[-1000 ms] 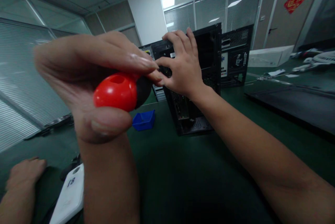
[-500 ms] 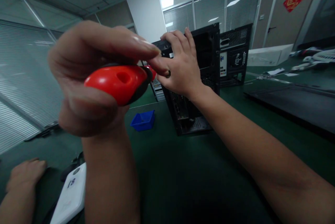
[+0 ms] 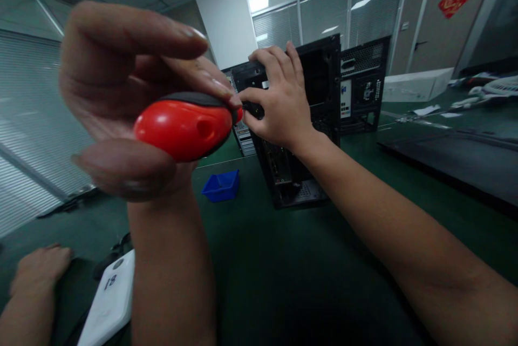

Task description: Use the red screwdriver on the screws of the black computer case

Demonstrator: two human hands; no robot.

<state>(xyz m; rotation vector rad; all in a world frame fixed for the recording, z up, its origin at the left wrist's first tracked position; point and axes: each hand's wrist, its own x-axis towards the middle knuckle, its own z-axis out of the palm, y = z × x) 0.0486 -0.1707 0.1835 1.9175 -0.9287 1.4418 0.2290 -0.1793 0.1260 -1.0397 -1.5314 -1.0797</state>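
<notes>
My left hand [image 3: 117,65] is raised close to the camera, fingers and thumb closed round the red and black handle of a screwdriver [image 3: 184,127]. The handle points toward the open black computer case [image 3: 319,81] standing upright on the green table [image 3: 303,281]; the shaft and tip are hidden behind my fingers. My right hand [image 3: 279,97] rests on the case's upper front corner, fingers curled over the top edge and thumb pressed against the front.
A second black computer case [image 3: 364,87] stands behind the first. A small blue bin [image 3: 222,185] sits left of the case. A white device [image 3: 109,297] lies at the lower left beside another person's hand [image 3: 38,265]. A dark flat panel [image 3: 457,157] lies at the right.
My left hand has turned the screwdriver handle, so the hole in its red part has shifted from the top round to the side, and my fingers have re-gripped. My right hand stays on the case.
</notes>
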